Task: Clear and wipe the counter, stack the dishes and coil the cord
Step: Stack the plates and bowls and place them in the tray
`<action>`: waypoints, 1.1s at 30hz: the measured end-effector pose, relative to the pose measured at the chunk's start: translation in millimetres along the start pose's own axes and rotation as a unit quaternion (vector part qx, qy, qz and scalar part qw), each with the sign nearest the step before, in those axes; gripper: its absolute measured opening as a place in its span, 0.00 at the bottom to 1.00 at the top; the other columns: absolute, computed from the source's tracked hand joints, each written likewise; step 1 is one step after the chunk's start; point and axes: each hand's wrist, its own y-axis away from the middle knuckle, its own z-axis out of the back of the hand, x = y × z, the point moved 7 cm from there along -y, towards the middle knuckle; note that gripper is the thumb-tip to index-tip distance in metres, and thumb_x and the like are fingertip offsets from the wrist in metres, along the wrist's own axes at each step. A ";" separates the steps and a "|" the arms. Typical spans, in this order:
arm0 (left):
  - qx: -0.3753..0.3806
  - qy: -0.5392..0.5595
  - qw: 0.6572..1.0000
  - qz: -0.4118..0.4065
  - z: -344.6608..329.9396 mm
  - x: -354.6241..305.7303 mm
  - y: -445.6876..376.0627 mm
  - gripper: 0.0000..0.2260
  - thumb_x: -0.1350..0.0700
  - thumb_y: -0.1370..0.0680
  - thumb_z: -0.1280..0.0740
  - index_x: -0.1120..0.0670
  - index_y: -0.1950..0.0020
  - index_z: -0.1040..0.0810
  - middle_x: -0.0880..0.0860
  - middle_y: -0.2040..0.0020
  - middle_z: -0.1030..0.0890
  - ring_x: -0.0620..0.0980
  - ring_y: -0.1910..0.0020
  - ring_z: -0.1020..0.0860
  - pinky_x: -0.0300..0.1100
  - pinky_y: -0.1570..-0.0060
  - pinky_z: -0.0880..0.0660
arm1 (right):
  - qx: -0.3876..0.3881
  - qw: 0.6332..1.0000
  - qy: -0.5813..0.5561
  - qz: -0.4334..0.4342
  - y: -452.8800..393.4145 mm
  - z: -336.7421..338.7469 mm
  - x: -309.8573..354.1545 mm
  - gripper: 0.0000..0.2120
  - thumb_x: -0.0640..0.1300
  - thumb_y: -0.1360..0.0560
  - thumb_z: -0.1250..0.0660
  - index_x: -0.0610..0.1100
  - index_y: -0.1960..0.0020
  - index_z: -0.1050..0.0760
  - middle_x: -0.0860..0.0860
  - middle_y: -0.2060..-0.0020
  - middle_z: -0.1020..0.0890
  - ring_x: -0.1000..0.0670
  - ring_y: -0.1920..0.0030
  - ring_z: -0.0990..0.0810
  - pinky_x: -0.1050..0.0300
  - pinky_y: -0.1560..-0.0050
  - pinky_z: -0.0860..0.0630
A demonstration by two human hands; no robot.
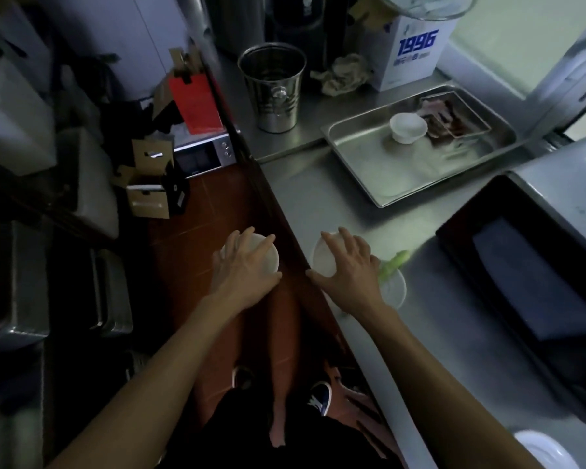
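My left hand grips a white bowl from above, held out past the counter's edge over the red floor. My right hand is clamped over a second white bowl near the front edge of the steel counter. Just right of that hand lies a white plate with a green vegetable scrap on it. A third small white bowl stands in the steel tray farther back. Another white dish shows at the bottom right corner.
A microwave with its dark door fills the counter's right side. A steel bucket, a crumpled rag and a white "1996" box stand at the back. Cardboard boxes and a second microwave crowd the floor on the left.
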 end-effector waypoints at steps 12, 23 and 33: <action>0.030 0.046 0.996 -0.069 16.1 27.2 -150.4 0.32 0.37 0.27 0.34 0.40 0.25 0.39 0.51 0.22 0.45 0.56 0.23 0.48 0.61 0.30 0.41 | 0.010 0.996 0.057 -0.063 -126.8 -10.9 15.3 0.40 0.66 0.29 0.31 0.58 0.23 0.42 0.49 0.22 0.42 0.41 0.24 0.46 0.38 0.31 0.39; 0.045 0.045 0.983 -0.174 38.8 13.5 -257.0 0.35 0.36 0.30 0.33 0.40 0.25 0.38 0.50 0.25 0.41 0.54 0.25 0.45 0.59 0.31 0.39 | -0.039 0.982 0.061 -0.177 -176.0 6.3 7.0 0.39 0.68 0.29 0.33 0.60 0.22 0.43 0.50 0.21 0.43 0.41 0.24 0.45 0.36 0.30 0.40; 0.077 0.021 0.957 -0.279 30.1 -63.5 -324.2 0.36 0.36 0.29 0.33 0.39 0.23 0.41 0.50 0.22 0.45 0.56 0.23 0.48 0.62 0.32 0.39 | -0.095 0.957 0.001 -0.273 -192.8 27.0 -46.8 0.40 0.65 0.30 0.29 0.60 0.23 0.41 0.50 0.21 0.42 0.42 0.23 0.44 0.38 0.30 0.40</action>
